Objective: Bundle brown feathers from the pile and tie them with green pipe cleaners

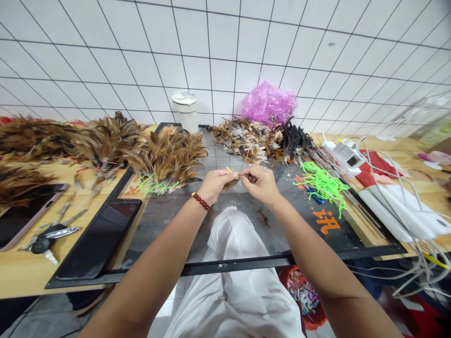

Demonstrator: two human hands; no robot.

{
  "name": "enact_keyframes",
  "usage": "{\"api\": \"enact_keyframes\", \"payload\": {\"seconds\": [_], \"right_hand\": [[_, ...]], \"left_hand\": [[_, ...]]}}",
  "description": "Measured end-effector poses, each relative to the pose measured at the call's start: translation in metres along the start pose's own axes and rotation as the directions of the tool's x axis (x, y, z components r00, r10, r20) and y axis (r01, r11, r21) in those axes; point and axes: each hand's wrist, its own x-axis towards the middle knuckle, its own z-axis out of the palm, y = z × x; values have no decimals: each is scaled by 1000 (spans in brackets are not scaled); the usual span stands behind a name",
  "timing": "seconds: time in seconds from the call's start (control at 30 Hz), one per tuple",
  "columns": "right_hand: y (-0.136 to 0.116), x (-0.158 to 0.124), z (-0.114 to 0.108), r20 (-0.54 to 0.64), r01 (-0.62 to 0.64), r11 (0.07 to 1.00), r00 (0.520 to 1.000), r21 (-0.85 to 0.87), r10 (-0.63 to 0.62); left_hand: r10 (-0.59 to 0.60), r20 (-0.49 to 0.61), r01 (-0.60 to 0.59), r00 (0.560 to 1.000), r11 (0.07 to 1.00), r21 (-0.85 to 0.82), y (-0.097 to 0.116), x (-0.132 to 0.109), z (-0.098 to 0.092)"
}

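My left hand point(216, 183), with a dark red bead bracelet on its wrist, pinches a short bright green strip point(229, 169) over the middle of the dark glass sheet. Close beside it, my right hand point(259, 182) has its fingers pressed together at the strip's other end. A few brown feather tips show just below the fingers. Beyond my hands lies a pile of brown and white feathers point(246, 138) with black feathers point(296, 141) at its right. Green strips point(326, 183) lie heaped to the right.
Brown feather bunches point(172, 157) fill the left side, near a black phone point(100, 237) and keys point(44, 241). A white cup point(186, 112) and pink plastic bag point(269, 103) stand by the tiled wall. White cables point(416, 197) tangle at right; a red bin point(312, 321) sits below.
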Motion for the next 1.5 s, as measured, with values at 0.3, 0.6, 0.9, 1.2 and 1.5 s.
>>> {"api": "enact_keyframes", "payload": {"seconds": [0.3, 0.6, 0.9, 1.2, 1.5], "right_hand": [[0, -1, 5, -23, 27, 998, 999, -50, -28], [-3, -3, 2, 1, 112, 986, 994, -124, -113], [-3, -5, 13, -136, -145, 989, 980, 28, 148], [-10, -4, 26, -84, -302, 900, 936, 315, 343], [-9, -4, 22, -37, -292, 857, 940, 426, 338]], "left_hand": [[33, 19, -34, 999, 999, 14, 1, -1, -1], [-43, 44, 46, 998, 996, -75, 1, 0, -2], [530, -50, -375, 846, 660, 651, 2, -7, 3], [572, -60, -411, 818, 653, 636, -7, -10, 6], [632, 5, -444, 775, 539, 716, -12, -6, 4]]}}
